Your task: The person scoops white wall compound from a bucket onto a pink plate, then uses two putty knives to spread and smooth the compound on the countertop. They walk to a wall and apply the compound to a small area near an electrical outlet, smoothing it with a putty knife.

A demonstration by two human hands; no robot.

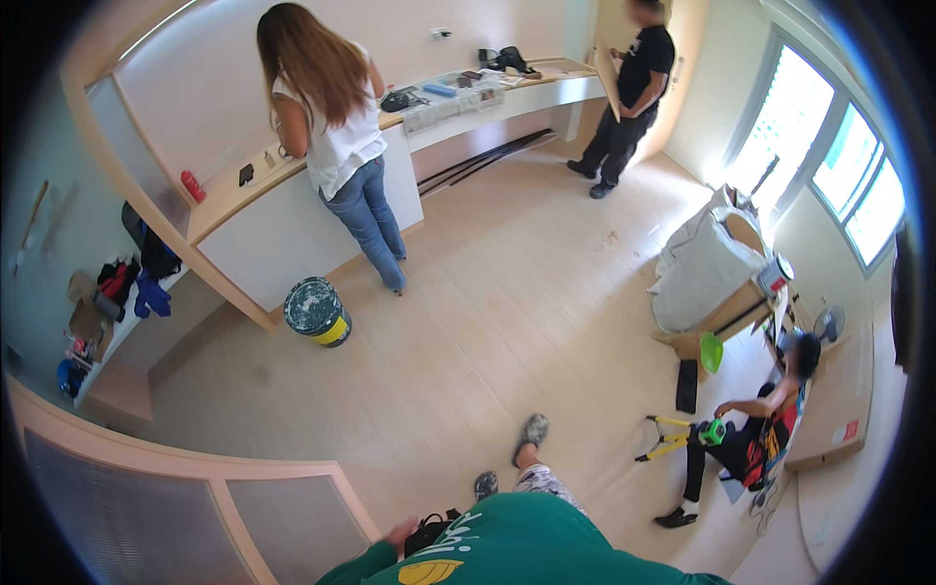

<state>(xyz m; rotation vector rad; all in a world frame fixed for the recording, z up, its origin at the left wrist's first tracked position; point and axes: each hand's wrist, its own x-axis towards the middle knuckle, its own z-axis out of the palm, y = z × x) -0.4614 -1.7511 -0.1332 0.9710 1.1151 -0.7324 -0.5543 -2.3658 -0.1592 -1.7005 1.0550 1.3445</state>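
Fingers of the left hand [400, 534] lay just beside a black item [426, 534], low at the left side of the green shirt [526, 541] (whether they pinched it or merely rested near it, I could not tell). The right hand was out of view. Careful handling, I judged, meant keeping that item clear of the wood-framed panel [346, 480].
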